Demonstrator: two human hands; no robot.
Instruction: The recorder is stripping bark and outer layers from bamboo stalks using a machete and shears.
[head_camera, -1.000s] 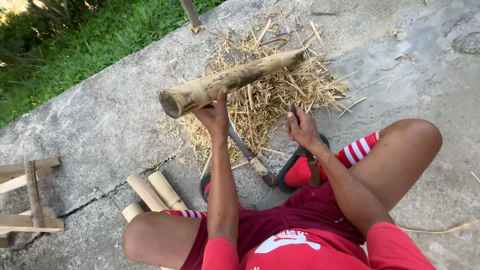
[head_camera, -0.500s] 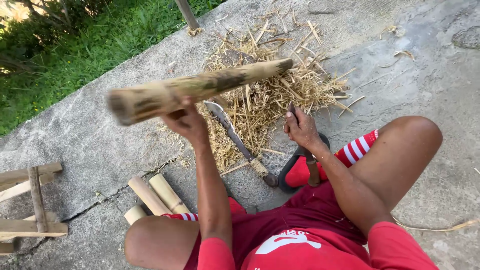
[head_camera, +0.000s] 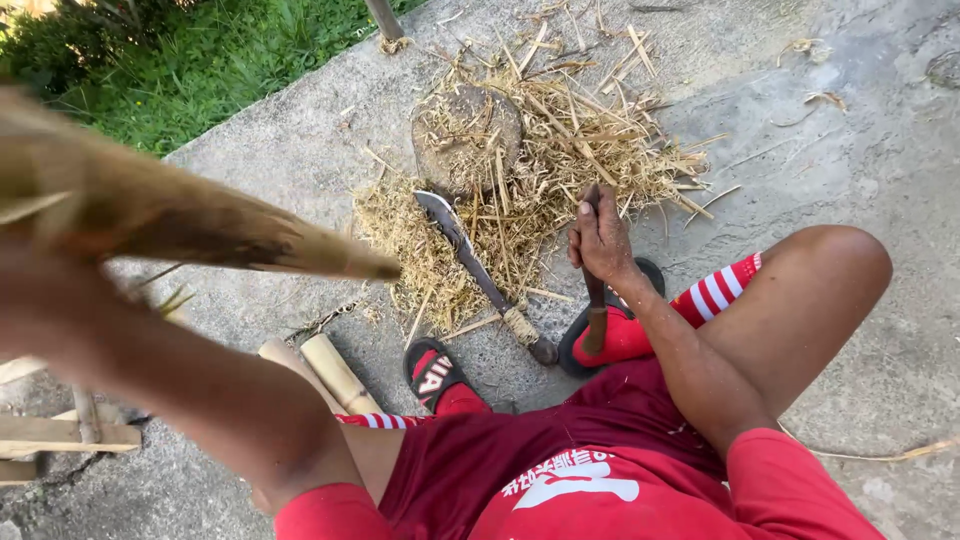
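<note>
Right hand (head_camera: 602, 238): fingers curled tight round a dark wooden stick (head_camera: 595, 300), thumb side up. The stick stands nearly upright, its lower end between the sandalled feet.

Left hand: out of frame at the left edge; only the forearm shows, blurred, so I cannot tell how the fingers lie. It carries the bamboo (head_camera: 180, 215), raised close to the camera, long axis running from upper left down to its end at centre, above the concrete.

Knife (head_camera: 480, 275): lies flat on the shavings (head_camera: 540, 150), blade toward upper left, bound handle toward the feet, just left of the right hand and nearer to it. Stump (head_camera: 465, 135) beyond the blade tip, well apart from the bamboo.

No packages or signs in view; white lettering on the red shorts.
</note>
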